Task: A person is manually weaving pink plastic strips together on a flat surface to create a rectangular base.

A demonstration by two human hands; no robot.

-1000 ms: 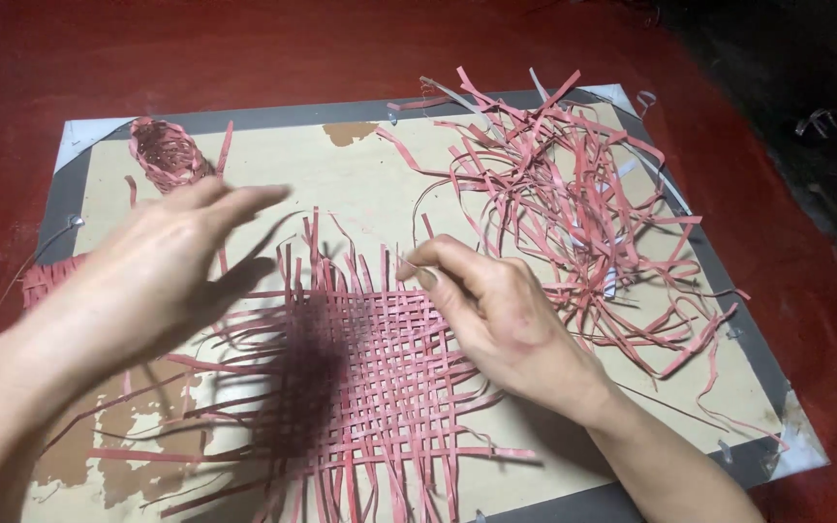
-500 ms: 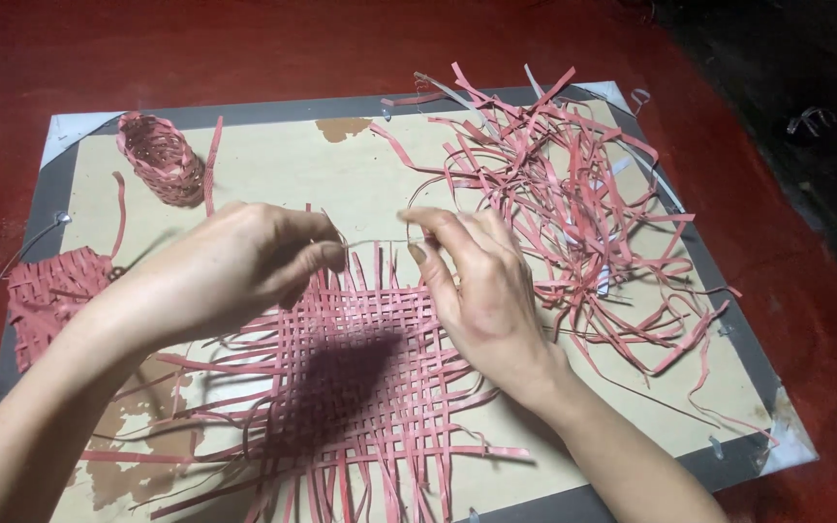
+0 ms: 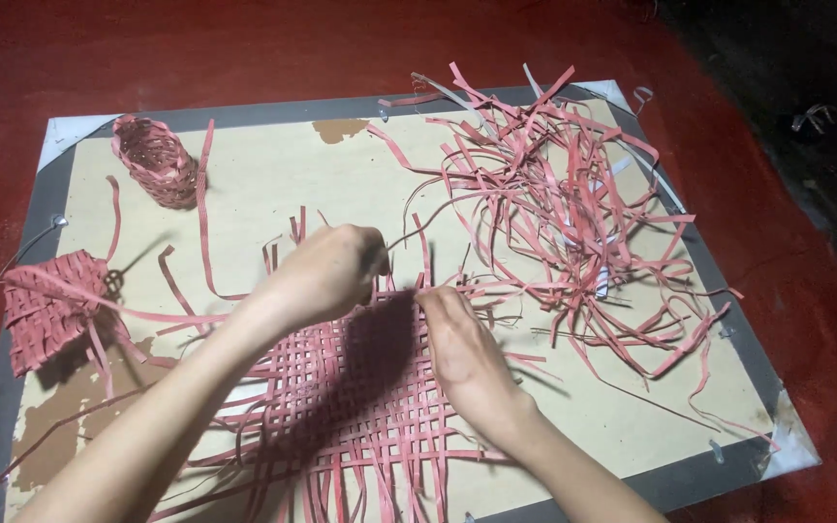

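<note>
A flat woven mat of pink-red strips (image 3: 341, 407) lies on a beige board (image 3: 273, 184). My left hand (image 3: 326, 276) hovers over the mat's far edge, fingers pinched on a thin pink strip (image 3: 428, 218) that runs up toward the loose pile. My right hand (image 3: 462, 353) rests on the mat's right side, fingertips pressing the weave at its far edge. The two hands nearly touch at the mat's top edge.
A tangled pile of loose pink strips (image 3: 564, 203) covers the board's right half. A small woven basket (image 3: 155, 160) lies at the far left, and a partly woven piece (image 3: 50, 310) at the left edge. The board rests on a red floor (image 3: 244, 48).
Both hands have slid toward the near side of the board. My left hand has closed on a strip and pulled it taut from the pile. The right hand moved down along the mat's edge.
</note>
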